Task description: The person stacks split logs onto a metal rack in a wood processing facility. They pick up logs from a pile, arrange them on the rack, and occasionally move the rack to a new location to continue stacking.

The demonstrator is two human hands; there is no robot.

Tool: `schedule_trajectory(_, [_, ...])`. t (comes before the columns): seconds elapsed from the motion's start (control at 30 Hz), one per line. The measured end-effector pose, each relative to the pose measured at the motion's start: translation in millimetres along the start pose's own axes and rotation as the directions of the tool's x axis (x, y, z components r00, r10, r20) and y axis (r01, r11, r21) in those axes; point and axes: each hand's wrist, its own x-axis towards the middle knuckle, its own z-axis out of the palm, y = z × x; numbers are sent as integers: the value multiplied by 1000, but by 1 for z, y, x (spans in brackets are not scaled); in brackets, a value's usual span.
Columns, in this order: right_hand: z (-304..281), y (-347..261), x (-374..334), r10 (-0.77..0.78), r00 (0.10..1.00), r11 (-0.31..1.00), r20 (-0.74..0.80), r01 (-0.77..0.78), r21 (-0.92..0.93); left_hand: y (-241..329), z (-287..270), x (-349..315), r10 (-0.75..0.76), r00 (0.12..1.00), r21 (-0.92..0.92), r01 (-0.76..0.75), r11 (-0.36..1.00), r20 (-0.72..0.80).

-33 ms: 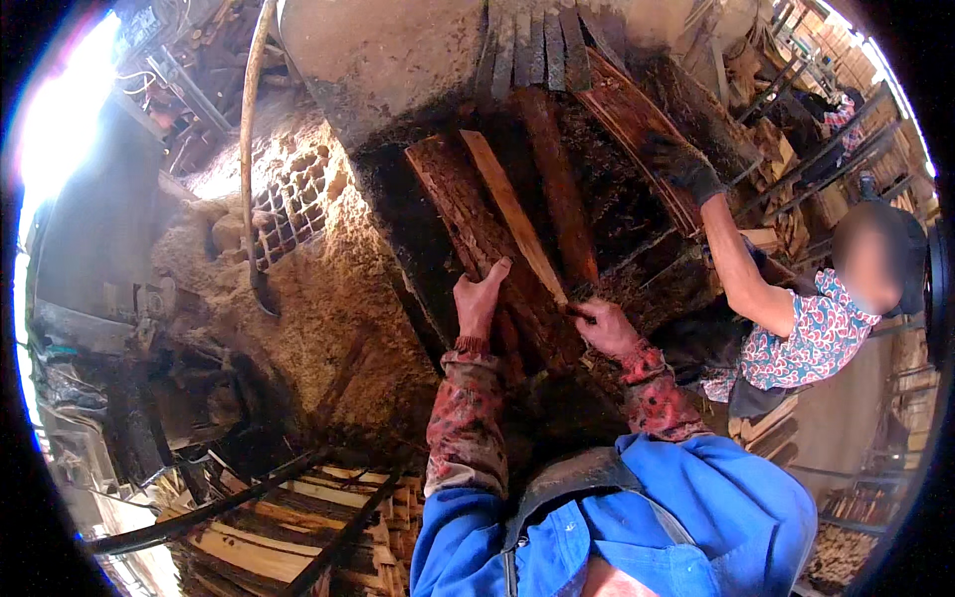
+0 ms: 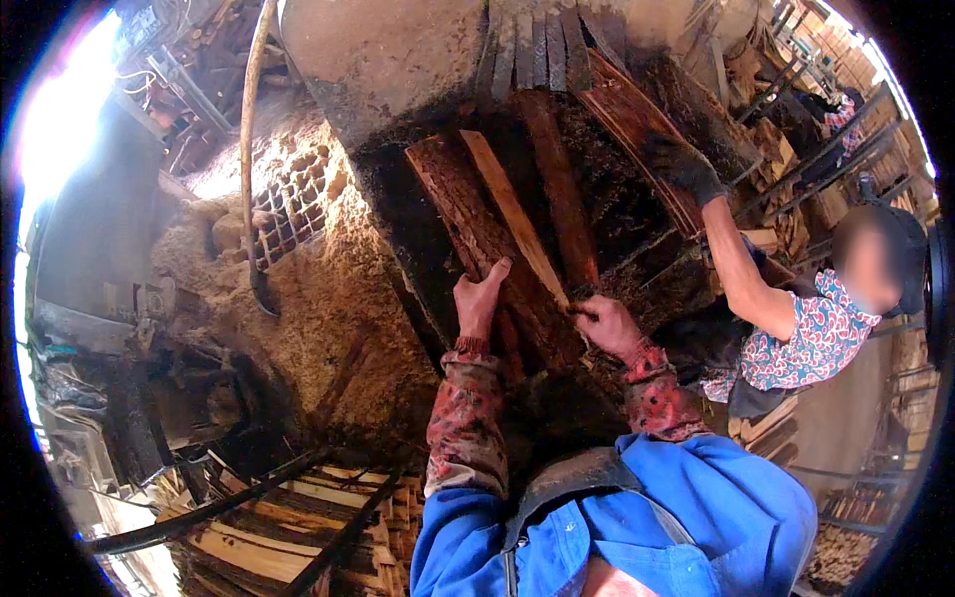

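**Both hands on the bark slab, pale strip pinched at its near end**

The left hand's (image 2: pixel 481 298) fingers lay flat and spread on the rough bark slab (image 2: pixel 477 234), pressing rather than gripping; not closed around anything. The right hand's (image 2: pixel 607 326) fingers were curled, and the fingertips pinched the near end of the pale wooden strip (image 2: pixel 512 214), which lay diagonally along the slab's right edge, touching it. Slab and strip sat on the dark, grimy work table (image 2: pixel 418 259), running away from the person toward upper left. Judged from this, the strip was being parted from or lined up against the slab, with the left hand steadying.

Further out: a reddish plank (image 2: pixel 560 194) lay just beside the strip; a co-worker's gloved hand (image 2: pixel 686 167) rested on more reddish boards (image 2: pixel 637 124) at the table's far right. Sawdust heap (image 2: pixel 328 289) lay left of the table; stacked slats (image 2: pixel 279 537) below.

Against the earlier frame: no visible difference. Hands, strip, slab and the co-worker's arm matched in position; same instant, only shown at a smaller size.
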Motion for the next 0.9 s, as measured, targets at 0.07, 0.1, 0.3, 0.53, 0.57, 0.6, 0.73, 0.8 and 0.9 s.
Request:
schedule_trajectory(0.07, [-14,-11,15,31,998,998,-49,-28,57,-1,-3,0,27,999,-62,-24,998,40])
schedule_trajectory(0.1, [-18,-10,26,-8,993,1000,-118,9,5,0,-2,-1,41,997,-92,-35,995,66])
schedule_trajectory(0.3, [-5,12,96,-40,976,932,-215,-41,-360,-17,2,11,76,992,-167,-58,984,103])
schedule_trajectory(0.53, [-7,22,91,33,990,915,-134,-84,-396,10,7,0,40,993,-172,-20,985,112])
schedule_trajectory(0.57, [-6,19,82,15,992,921,-128,-64,-385,2,4,4,65,992,-202,-41,978,111])
schedule_trajectory(0.6, [-4,18,73,-3,992,925,-123,-44,-377,-4,2,8,89,990,-234,-61,970,111])
schedule_trajectory(0.73, [-7,11,28,86,985,907,-148,-139,-397,-11,0,14,9,1000,-6,-9,1000,18])
schedule_trajectory(0.8, [-7,34,24,66,972,952,-225,-130,-279,11,4,2,31,998,-21,-30,999,63])
schedule_trajectory(0.9, [-16,20,26,61,971,978,-232,-104,-180,25,3,-8,27,999,-70,-25,997,36])
